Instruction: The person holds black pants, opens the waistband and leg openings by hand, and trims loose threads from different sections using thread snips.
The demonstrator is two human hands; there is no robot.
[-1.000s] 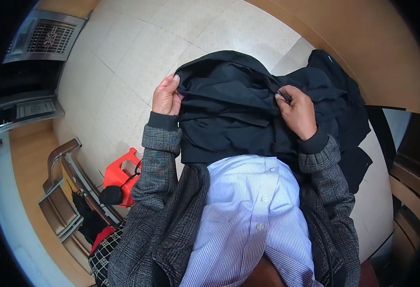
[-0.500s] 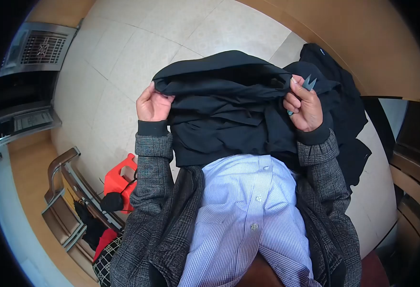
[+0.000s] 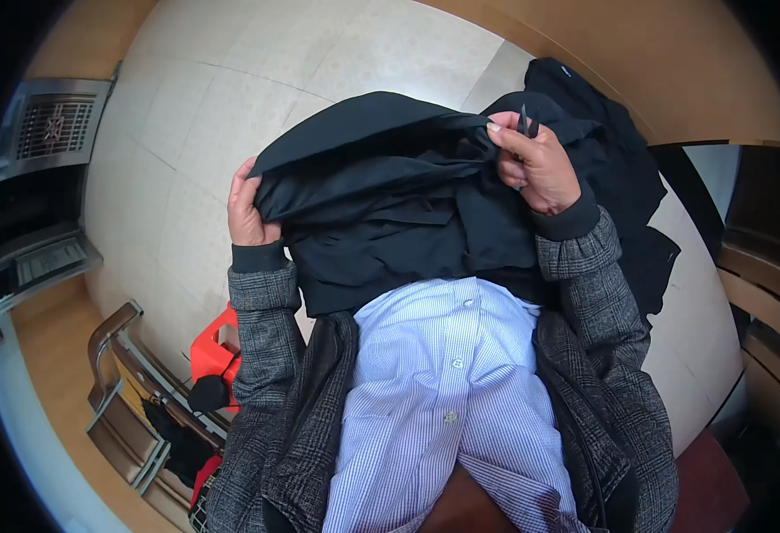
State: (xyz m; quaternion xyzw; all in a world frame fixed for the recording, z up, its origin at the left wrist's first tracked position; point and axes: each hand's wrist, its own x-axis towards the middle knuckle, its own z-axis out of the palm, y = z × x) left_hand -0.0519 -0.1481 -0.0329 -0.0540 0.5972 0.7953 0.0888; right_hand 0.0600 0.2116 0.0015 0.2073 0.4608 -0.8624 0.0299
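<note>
A black garment (image 3: pixel 372 209) lies across my lap, its near part bunched in folds. Its far edge is lifted, parting two layers along an opening. My left hand (image 3: pixel 250 209) is closed on the left end of that edge. At the other end, my right hand (image 3: pixel 536 164) pinches the edge between thumb and fingers. Tucked in the same right hand are small dark thread snips (image 3: pixel 524 123), their points sticking up past the thumb; the rest is hidden by the palm.
More black garments (image 3: pixel 625 160) are heaped on the right, beside a wooden panel (image 3: pixel 674 71). A red plastic stool (image 3: pixel 212 354) and a metal-framed chair (image 3: pixel 123 426) stand at lower left. Pale floor tiles (image 3: pixel 176 169) lie beyond my lap.
Both hands have shifted left in view with the garment's edge, the right one more inward. The snips have turned, their points now nearly in line. The view itself has also moved slightly.
</note>
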